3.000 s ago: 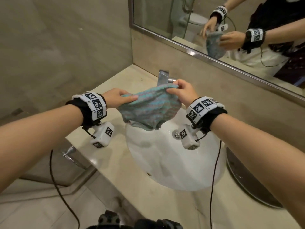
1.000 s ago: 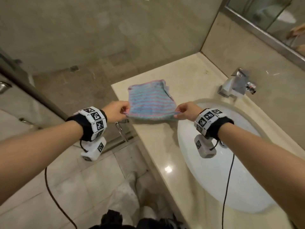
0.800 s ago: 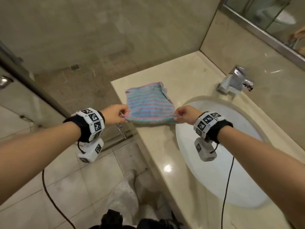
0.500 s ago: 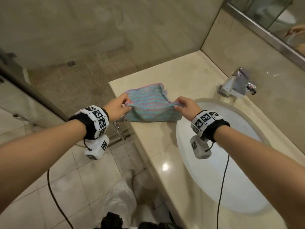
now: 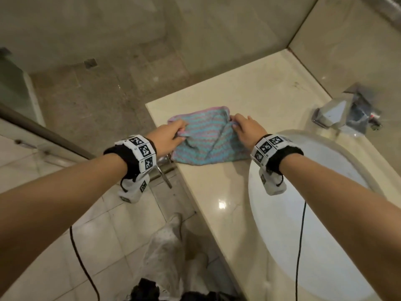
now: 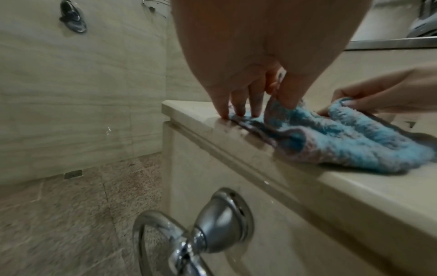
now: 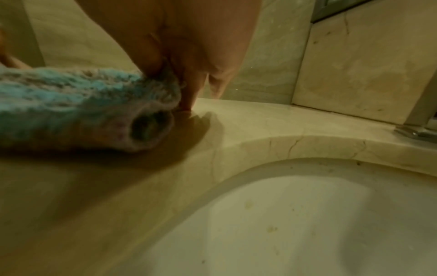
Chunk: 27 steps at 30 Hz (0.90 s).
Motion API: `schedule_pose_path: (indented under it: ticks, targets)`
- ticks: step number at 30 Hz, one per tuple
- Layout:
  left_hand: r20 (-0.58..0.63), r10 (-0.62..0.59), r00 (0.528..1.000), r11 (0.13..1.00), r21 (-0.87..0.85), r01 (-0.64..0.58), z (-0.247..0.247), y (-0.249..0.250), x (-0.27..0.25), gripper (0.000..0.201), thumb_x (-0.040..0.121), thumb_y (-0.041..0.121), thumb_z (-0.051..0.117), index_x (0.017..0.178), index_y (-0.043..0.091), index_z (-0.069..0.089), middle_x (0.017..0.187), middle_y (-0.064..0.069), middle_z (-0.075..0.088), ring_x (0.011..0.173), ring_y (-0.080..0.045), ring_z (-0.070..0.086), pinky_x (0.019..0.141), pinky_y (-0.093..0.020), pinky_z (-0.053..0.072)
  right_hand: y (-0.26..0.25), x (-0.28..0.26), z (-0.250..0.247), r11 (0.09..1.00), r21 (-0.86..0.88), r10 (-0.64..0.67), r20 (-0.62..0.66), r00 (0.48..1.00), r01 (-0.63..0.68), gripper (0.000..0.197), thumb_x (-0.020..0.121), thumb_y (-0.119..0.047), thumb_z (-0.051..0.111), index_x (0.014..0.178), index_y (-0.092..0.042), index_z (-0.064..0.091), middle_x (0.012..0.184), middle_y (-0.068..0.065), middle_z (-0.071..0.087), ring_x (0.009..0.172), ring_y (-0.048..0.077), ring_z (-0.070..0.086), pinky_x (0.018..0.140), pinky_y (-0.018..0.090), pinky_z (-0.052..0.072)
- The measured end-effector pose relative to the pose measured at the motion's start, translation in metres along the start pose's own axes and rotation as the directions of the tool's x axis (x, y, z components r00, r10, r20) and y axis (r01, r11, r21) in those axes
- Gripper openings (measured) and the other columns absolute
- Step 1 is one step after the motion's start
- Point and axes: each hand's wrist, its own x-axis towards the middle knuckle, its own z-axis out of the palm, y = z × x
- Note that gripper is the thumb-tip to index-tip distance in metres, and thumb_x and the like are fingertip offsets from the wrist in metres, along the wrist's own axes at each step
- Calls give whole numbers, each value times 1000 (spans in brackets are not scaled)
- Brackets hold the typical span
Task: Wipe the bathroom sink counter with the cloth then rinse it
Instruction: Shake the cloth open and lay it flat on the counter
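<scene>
A blue and pink striped cloth point(image 5: 206, 140) lies folded over on the beige stone counter point(image 5: 249, 90), left of the white basin point(image 5: 314, 235). My left hand point(image 5: 171, 132) pinches the cloth's left edge between thumb and fingers, with the other fingertips point(image 6: 238, 110) down on the cloth point(image 6: 343, 142) near the counter's corner. My right hand point(image 5: 245, 127) pinches the right edge; in the right wrist view its fingers point(image 7: 189, 93) touch the counter point(image 7: 236, 127) beside the cloth point(image 7: 82, 104).
A chrome faucet point(image 5: 345, 114) stands behind the basin by the back wall. A chrome towel ring point(image 6: 189, 237) hangs on the counter's front face. A glass shower partition point(image 5: 43, 131) and tiled floor point(image 5: 65, 246) lie left of the counter.
Both hands carried the cloth from over the basin to the counter's left end, then brought its near edge forward over the rest. The cloth now lies doubled on the counter.
</scene>
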Motion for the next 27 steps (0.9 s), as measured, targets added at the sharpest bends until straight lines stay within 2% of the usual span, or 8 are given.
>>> schedule_pose_path:
  ticks: [2, 7, 11, 13, 15, 19, 21, 27]
  targets:
    - [-32, -24, 999, 1000, -3, 24, -3, -3, 0, 14, 93, 17, 48, 100, 8, 41, 120, -21, 58, 105, -34, 60, 89, -48, 48, 9, 4, 0, 997, -72, 1, -24, 1000, -3, 31, 101, -19, 29, 119, -4, 49, 114, 21, 64, 109, 37, 57, 117, 34, 11]
    - [-178, -44, 983, 997, -65, 33, -11, -6, 1, 18, 89, 8, 54, 87, 15, 37, 125, -18, 56, 110, -32, 57, 92, -41, 46, 20, 4, -10, 991, -129, 26, -44, 999, -31, 30, 100, -17, 30, 119, -6, 49, 117, 18, 64, 108, 32, 60, 119, 33, 5]
    - [-253, -62, 965, 998, -45, 52, -10, -7, 4, 12, 85, 9, 58, 87, 10, 46, 115, -18, 56, 100, -33, 56, 88, -38, 44, 12, 8, -9, 992, -125, 5, -47, 999, -11, 26, 97, -14, 37, 113, -2, 53, 116, 17, 60, 111, 32, 54, 115, 37, 16]
    - [-284, -98, 954, 994, -66, 82, -12, -8, 7, 12, 84, 10, 59, 89, 9, 49, 112, -18, 58, 99, -33, 56, 84, -35, 43, 10, 11, -10, 995, -94, -2, -121, 993, -9, 24, 95, -14, 43, 108, -1, 58, 115, 18, 58, 111, 34, 52, 103, 36, 32]
    - [-291, -147, 945, 986, -125, 114, -16, -10, 10, 14, 84, 10, 60, 87, 13, 46, 109, -18, 61, 97, -29, 57, 79, -31, 41, 7, 12, -11, 999, -23, 21, -216, 976, -27, 23, 93, -14, 47, 106, 0, 61, 115, 18, 56, 110, 33, 51, 92, 33, 39]
    - [-339, -251, 907, 942, -301, 148, -28, -12, 21, 16, 83, 10, 62, 86, 16, 47, 95, -9, 62, 91, -21, 58, 81, -30, 47, 2, 17, -13, 958, 263, 180, -237, 955, -116, 20, 92, -14, 51, 101, -1, 63, 100, 16, 64, 87, 22, 53, 74, 23, 37]
    - [-373, -283, 884, 938, -300, 174, -31, -13, 26, 16, 83, 12, 64, 87, 17, 49, 89, -3, 58, 86, -16, 54, 77, -24, 41, 2, 21, -13, 914, 373, 260, -238, 936, -159, 20, 92, -17, 53, 99, -1, 63, 87, 11, 60, 82, 19, 50, 71, 23, 35]
    - [-398, -277, 874, 954, -222, 201, -27, -16, 34, 17, 84, 12, 63, 99, 10, 56, 86, -1, 60, 82, -17, 56, 78, -29, 45, -1, 36, -11, 908, 339, 324, -197, 925, -246, 22, 91, -20, 54, 101, -2, 63, 90, 12, 61, 83, 23, 52, 70, 25, 36]
